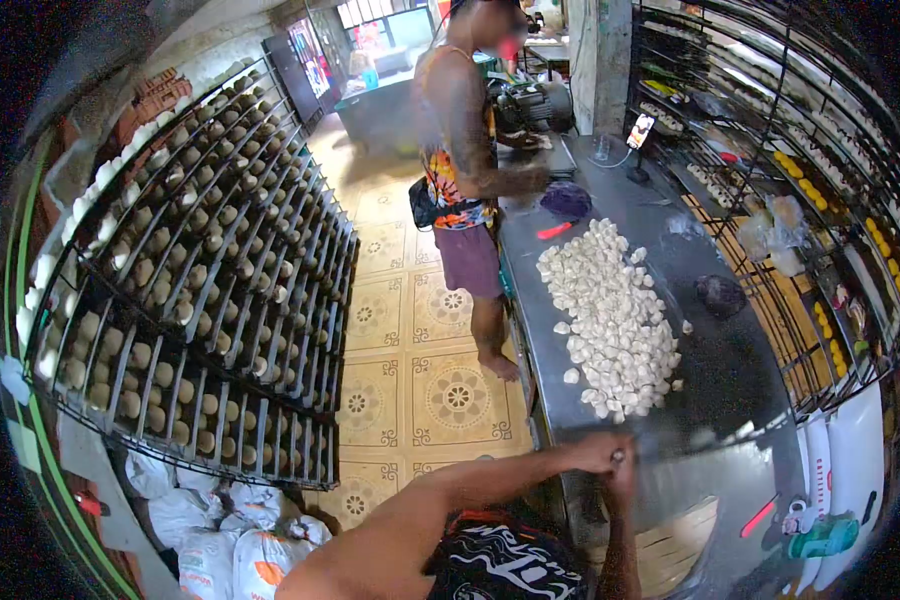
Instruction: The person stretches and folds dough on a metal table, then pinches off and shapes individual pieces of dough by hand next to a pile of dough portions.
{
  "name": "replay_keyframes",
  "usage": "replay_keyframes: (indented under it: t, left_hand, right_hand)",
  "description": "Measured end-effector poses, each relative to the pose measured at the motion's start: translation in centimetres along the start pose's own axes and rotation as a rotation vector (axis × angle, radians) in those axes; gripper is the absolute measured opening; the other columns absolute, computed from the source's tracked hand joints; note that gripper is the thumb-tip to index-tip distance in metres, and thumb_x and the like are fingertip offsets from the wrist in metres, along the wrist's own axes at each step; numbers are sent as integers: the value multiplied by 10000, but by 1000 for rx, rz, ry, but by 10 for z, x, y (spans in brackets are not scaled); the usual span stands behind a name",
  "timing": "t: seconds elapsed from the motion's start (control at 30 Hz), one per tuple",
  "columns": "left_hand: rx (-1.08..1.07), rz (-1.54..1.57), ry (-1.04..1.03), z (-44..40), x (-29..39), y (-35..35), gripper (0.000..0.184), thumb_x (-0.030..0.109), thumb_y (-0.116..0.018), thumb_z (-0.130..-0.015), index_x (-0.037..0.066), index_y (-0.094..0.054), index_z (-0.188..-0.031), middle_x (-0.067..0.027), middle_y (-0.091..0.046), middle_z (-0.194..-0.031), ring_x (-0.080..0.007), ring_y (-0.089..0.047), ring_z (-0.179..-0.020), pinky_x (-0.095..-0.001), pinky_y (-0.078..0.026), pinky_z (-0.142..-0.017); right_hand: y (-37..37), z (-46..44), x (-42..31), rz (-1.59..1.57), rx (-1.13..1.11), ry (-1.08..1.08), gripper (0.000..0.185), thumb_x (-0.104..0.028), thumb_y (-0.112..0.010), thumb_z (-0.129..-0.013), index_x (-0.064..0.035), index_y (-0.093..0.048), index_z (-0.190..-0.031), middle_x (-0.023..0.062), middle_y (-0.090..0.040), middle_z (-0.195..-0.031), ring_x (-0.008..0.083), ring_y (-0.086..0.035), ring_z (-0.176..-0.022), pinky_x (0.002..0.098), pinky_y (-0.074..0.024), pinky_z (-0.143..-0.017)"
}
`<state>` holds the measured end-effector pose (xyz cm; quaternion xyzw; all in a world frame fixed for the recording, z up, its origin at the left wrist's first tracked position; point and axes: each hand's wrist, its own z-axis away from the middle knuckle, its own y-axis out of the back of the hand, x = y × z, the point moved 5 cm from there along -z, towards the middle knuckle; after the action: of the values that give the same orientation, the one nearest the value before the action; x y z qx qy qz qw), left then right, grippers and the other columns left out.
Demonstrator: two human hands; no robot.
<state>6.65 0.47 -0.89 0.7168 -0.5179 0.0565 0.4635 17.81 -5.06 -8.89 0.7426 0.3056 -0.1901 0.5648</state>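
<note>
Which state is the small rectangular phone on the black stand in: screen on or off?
On. The phone shows a bright, coloured picture on its face; what it depicts is too small to tell.

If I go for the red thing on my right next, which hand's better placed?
Probably your right hand: the red thing lies out on its side. Your left hand is beside your right, but its arm stretches across your body.
</note>
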Motion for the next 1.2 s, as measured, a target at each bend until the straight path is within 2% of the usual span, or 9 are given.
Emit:
replay_keyframes:
  t: [0.1,0.2,0.37,0.53,0.63,0.7,0.77,1.03,1.2]
  left_hand:
    - [-711,318,258,93,-53,-112,224,138,-605,-864,11,-678,-1032,-168,-718,-1036,-347,-649,-859,-464,-515,-765]
    - [-9,144,297,80,-12,-60,242,215,-575,-917,-5,-678,-911,-181,-728,-894,-381,-639,-729,-486,-514,-677]
    - [-607,-177,452,65,9,-26,354,315,-499,-984,16,-679,-919,-185,-717,-840,-419,-625,-665,-520,-512,-657]
    - [-535,-88,546,12,3,-4,389,355,-480,-1006,17,-655,-1087,-209,-722,-981,-391,-667,-751,-531,-519,-681]
    - [-68,-4,387,-17,-2,-1,328,269,-574,-955,-17,-618,-1109,-249,-677,-1071,-375,-660,-843,-498,-526,-721]
    - [287,38,-114,-42,40,51,350,186,-636,-896,-37,-575,-1159,-263,-627,-1076,-383,-630,-873,-476,-520,-761]
    - [-414,330,282,-2,24,12,296,158,-647,-867,-18,-619,-1103,-232,-639,-1016,-397,-614,-845,-469,-513,-749]
    - [-482,91,664,79,2,-45,276,273,-574,-894,28,-697,-863,-180,-687,-800,-413,-613,-690,-480,-497,-627]
    - [-528,-171,372,45,14,-14,411,340,-511,-938,11,-689,-767,-173,-696,-738,-394,-620,-626,-492,-491,-585]
  right_hand:
    - [-18,34,4,59,92,59,334,-339,-613,-961,-20,-711,-977,107,-686,-850,247,-585,-675,404,-483,-620]
    - [-23,86,54,120,166,116,353,-359,-622,-955,-21,-722,-958,98,-691,-859,234,-589,-684,396,-496,-630]
    - [-7,74,21,3,156,-19,317,-331,-626,-947,-27,-708,-976,100,-680,-872,232,-582,-688,390,-484,-625]
    - [35,85,34,-148,132,-167,277,-297,-631,-935,-34,-691,-999,103,-666,-888,229,-572,-693,382,-470,-619]
    - [47,26,-3,-227,140,-269,256,-276,-634,-929,-39,-681,-1012,105,-658,-898,228,-567,-697,377,-462,-615]
    - [56,8,-16,-303,148,-331,244,-262,-636,-924,-42,-674,-1021,107,-652,-904,227,-563,-699,374,-456,-612]
    - [53,-8,-53,-527,2,-265,259,-245,-640,-921,-39,-633,-1079,123,-651,-967,237,-570,-724,373,-466,-644]
    - [44,31,-47,-202,-356,-415,335,-278,-569,-985,-6,-591,-1180,128,-647,-981,274,-577,-756,423,-477,-678]
    - [33,35,-30,-225,-266,-239,338,-299,-560,-993,-8,-592,-1163,131,-649,-988,290,-565,-730,441,-468,-661]
